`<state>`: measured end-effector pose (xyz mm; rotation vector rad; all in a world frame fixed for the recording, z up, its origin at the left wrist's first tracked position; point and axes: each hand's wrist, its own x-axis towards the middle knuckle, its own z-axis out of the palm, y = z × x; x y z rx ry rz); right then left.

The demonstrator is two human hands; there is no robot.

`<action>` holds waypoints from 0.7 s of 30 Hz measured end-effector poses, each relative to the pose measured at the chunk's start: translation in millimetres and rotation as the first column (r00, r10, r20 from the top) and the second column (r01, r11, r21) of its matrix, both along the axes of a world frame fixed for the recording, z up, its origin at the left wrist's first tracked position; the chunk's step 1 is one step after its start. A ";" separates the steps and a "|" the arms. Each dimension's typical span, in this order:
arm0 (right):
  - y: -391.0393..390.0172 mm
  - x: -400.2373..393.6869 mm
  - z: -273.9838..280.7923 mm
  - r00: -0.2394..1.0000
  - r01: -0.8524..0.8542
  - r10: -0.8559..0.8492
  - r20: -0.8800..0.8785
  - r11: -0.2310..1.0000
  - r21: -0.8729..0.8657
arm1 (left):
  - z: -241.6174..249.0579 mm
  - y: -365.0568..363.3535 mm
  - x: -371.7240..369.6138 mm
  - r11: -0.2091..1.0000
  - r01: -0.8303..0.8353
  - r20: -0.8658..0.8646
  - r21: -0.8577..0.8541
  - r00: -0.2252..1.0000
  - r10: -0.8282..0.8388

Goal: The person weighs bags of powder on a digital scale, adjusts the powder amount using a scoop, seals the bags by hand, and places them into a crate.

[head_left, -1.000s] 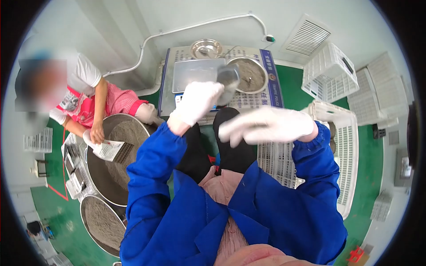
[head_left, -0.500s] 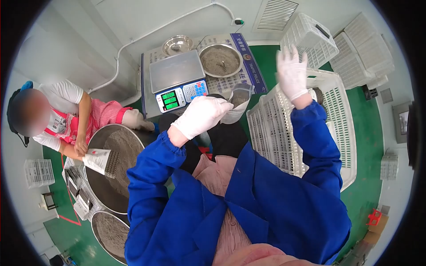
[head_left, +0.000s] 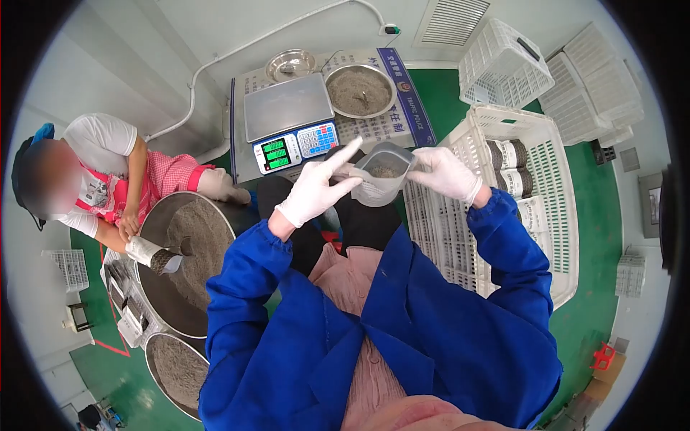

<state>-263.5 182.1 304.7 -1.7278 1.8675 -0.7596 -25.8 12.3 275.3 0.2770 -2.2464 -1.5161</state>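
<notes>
A clear plastic cup (head_left: 379, 188) with some grey-brown granules in it is tilted in front of my lap. My right hand (head_left: 449, 174), in a white glove, is closed on the cup's right rim. On the cup's other side is my left hand (head_left: 316, 190), also gloved, with thumb and forefinger spread apart beside it. Just ahead, the digital scale (head_left: 287, 111) has a bare metal pan and a lit green display. A steel bowl (head_left: 392, 108) of the same grey material, with a spoon handle in it, stands right of the scale.
On my right, a white crate (head_left: 568, 237) holds several dark packs with white labels. Another crate (head_left: 503, 65) stands behind it. At left, a seated person holds a labelled pack (head_left: 147, 253) over a large steel drum (head_left: 162, 305) of grey material. A small steel dish (head_left: 309, 63) sits behind the scale.
My right hand has come down and left from above the crate onto the cup's rim. My left hand's fingers have spread. The other person's pack has tipped toward the drum.
</notes>
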 end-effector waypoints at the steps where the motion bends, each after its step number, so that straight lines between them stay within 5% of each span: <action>1: 0.9 2.4 -3.2 1.000 -0.009 0.009 0.001 1.000 -0.010 | -5.9 -2.9 0.4 0.998 0.020 0.040 -0.054 0.999 -0.018; 5: 3.4 11.5 -7.8 0.970 -0.084 0.046 -0.240 0.985 -0.151 | -17.4 -7.8 -0.6 0.956 0.092 -0.003 -0.279 0.995 -0.097; 8: 14.5 6.6 -23.7 0.990 0.066 -0.087 -0.110 0.982 -0.179 | -24.4 -10.2 3.5 0.728 -0.037 -0.094 -0.684 0.995 -0.037; 12: 27.8 5.4 -24.5 0.958 -0.007 -0.083 -0.274 0.951 -0.310 | -10.5 3.1 2.4 0.603 -0.025 -0.098 -0.797 0.991 -0.088; 15: 25.5 31.2 12.2 0.863 -0.021 -0.132 -0.488 0.956 -0.294 | -4.0 7.6 -3.0 0.531 0.017 -0.069 -0.847 0.988 -0.141; 18: 16.9 61.2 23.4 0.821 -0.192 0.058 -0.568 0.965 -0.179 | 0.6 18.3 -12.2 0.453 0.050 -0.063 -0.890 0.971 -0.231; 21: 15.2 74.6 24.1 0.646 -0.283 0.089 -0.758 0.950 -0.130 | -1.6 20.2 -16.5 0.421 0.067 -0.059 -0.905 0.959 -0.278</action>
